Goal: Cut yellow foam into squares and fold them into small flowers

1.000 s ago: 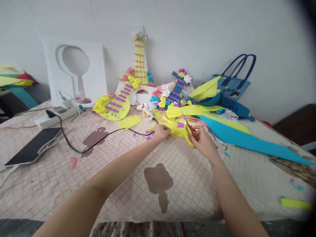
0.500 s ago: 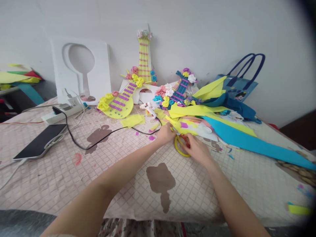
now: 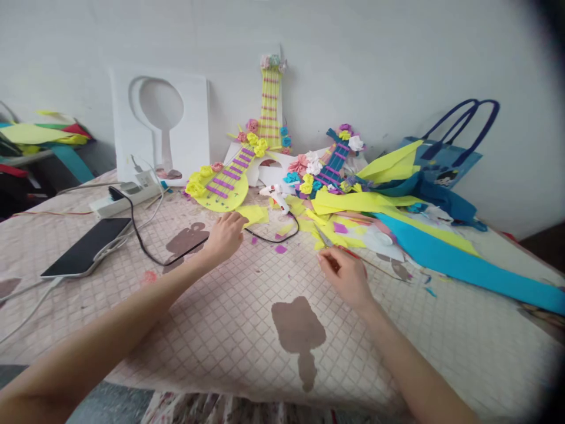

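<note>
My left hand (image 3: 227,235) hovers over or touches the table at the near left edge of a flat piece of yellow paper (image 3: 255,214), above a black cord. Its fingers bend forward, slightly apart, and nothing shows in them; the fingertips are partly hidden. Curled fingers of my right hand (image 3: 348,275) close on scissors, whose red handle (image 3: 351,253) shows just behind the knuckles. The blades (image 3: 323,237) point away toward yellow scraps. Between the hands, farther back, a white glue gun (image 3: 276,197) lies on the table.
Paper-covered toy guitars, one yellow (image 3: 220,191) and one blue (image 3: 332,164), bear crepe flowers. A white cut-out board (image 3: 194,118) leans on the wall. At left are a power strip (image 3: 128,194) and a tablet (image 3: 88,247); at right, blue paper (image 3: 468,259) and a bag (image 3: 459,159).
My left hand has left the right hand and moved left to the yellow paper. My right hand stays near its place with the scissors. The yellow loop beneath it no longer shows.
</note>
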Demonstrator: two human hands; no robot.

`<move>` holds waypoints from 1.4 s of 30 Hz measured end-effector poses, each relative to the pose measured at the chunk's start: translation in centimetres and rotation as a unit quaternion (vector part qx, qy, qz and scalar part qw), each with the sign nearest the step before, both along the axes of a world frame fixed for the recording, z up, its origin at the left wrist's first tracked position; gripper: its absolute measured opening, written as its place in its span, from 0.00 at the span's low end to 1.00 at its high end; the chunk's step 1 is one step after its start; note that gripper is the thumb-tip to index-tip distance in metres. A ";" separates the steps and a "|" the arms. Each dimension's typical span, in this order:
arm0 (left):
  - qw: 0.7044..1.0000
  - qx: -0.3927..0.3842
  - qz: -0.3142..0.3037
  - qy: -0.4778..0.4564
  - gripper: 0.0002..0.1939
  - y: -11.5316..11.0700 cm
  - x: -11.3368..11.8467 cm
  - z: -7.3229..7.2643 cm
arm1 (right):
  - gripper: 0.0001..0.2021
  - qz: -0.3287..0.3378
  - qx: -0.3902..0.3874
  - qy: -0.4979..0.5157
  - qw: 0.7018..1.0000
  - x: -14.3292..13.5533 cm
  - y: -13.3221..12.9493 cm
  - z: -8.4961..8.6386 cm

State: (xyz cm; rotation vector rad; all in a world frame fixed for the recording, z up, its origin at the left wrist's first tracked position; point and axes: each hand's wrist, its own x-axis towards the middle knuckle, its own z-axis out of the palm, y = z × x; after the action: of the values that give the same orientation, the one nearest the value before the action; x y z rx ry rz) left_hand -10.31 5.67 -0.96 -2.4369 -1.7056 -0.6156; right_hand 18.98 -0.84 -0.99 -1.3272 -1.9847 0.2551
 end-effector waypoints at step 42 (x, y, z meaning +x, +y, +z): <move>0.946 -0.077 -0.247 -0.195 0.14 -3.0 -1.3 -2.2 | 0.08 0.271 -0.060 0.026 0.960 -7.8 2.6 -2.8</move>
State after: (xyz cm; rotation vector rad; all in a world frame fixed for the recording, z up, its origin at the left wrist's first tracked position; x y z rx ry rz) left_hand -11.61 2.71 -3.16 -3.0472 -1.2683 -1.1224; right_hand 11.17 1.79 -3.75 -0.8069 -2.2824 0.6673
